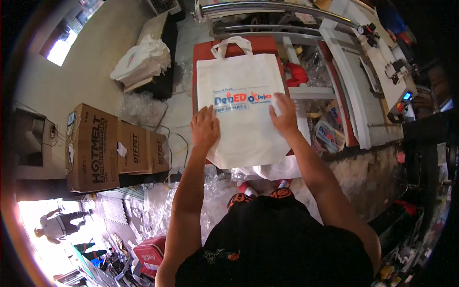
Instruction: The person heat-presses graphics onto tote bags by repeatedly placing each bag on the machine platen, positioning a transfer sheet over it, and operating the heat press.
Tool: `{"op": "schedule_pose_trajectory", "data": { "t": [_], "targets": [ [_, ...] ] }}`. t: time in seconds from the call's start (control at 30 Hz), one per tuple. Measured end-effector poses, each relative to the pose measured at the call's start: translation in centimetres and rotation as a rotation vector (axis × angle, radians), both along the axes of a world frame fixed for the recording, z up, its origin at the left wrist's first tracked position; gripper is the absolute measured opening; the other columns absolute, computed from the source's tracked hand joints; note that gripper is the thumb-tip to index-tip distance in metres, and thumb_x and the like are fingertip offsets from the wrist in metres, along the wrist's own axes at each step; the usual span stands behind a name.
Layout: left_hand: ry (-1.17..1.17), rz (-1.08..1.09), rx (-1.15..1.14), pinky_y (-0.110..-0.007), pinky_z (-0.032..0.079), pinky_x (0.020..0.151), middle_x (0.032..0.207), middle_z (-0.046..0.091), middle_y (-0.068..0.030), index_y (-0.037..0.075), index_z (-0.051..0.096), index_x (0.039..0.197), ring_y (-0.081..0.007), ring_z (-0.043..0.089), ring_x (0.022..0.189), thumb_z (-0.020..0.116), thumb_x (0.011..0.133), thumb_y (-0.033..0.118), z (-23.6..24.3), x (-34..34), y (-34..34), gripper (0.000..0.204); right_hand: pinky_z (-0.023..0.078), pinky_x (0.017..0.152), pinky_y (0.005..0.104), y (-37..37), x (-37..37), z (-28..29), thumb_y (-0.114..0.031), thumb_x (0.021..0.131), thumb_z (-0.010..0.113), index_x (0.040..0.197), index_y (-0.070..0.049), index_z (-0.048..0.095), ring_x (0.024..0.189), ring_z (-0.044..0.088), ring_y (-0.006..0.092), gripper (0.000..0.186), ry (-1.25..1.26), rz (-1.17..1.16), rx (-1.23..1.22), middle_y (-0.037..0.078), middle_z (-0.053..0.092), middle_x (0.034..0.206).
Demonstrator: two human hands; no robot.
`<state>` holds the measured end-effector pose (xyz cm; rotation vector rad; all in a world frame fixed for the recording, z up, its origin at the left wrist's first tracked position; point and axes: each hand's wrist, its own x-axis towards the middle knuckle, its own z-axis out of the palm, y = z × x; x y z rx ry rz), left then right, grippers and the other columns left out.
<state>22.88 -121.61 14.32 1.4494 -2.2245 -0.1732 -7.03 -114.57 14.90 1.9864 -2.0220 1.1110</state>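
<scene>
Two hands (205, 128) (285, 116) on white bag (246, 136), seemingly padded board (264, 45) beneath

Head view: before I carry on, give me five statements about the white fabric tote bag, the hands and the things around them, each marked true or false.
1. The white fabric tote bag lies over a red rectangular panel. True.
2. The left hand grips the white fabric handles. False: it rests on the bag's left side, well apart from the handles.
3. The right hand rests beside the right end of the blue-and-red print. True.
4. The pile of white fabric pieces is right of the bag. False: it is to the left.
5. Brown cardboard boxes stand left of the bag. True.
</scene>
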Motion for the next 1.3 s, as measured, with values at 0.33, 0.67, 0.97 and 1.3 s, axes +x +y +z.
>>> {"op": "schedule_pose_trajectory", "data": {
  "t": [0.33,0.67,0.97,1.3],
  "targets": [
    [0.355,0.105,-0.07,-0.044,0.041,0.1,0.128,0.058,-0.0178,0.002,0.057,0.126,-0.0343,0.053,0.12,0.06,0.093,0.01,-0.3,11.1,3.9,0.035,0.049,0.085,0.0454,17.1,-20.4,8.9,-0.017,0.091,0.065,0.101,-0.004,0.064,0.096,0.063,0.0345,0.017,0.294,-0.529,-0.297,0.015,0.067,0.101],
    [-0.007,0.119,0.155,-0.051,0.048,0.085,0.093,0.062,-0.0206,0.0,0.058,0.091,-0.0406,0.059,0.094,0.052,0.088,0.006,-19.4,31.4,19.9,0.008,0.031,0.107,0.0603,22.1,-36.9,13.7,-0.047,0.083,0.068,0.132,-0.009,0.054,0.132,0.043,0.0392,0.064,0.592,-0.963,0.426,0.015,0.053,0.137],
    [-0.578,-0.206,0.602,-0.038,0.055,0.067,0.071,0.066,-0.007,0.016,0.062,0.066,-0.0247,0.067,0.07,0.067,0.073,0.015,-27.6,35.7,33.8,0.008,0.029,0.109,0.0592,20.4,-32.6,15.3,-0.04,0.081,0.069,0.118,-0.009,0.066,0.125,0.048,0.0387,0.048,0.429,-0.939,0.642,0.018,0.061,0.124],
    [-0.269,-0.258,0.346,-0.047,0.056,0.073,0.088,0.067,-0.0189,0.007,0.064,0.083,-0.037,0.066,0.081,0.055,0.083,0.014,-26.5,17.3,33.4,0.012,0.043,0.09,0.0467,18.6,-23.0,17.0,-0.036,0.079,0.078,0.096,-0.007,0.067,0.101,0.059,0.0349,0.035,0.361,-0.047,0.088,0.014,0.065,0.095]
  ]
}}
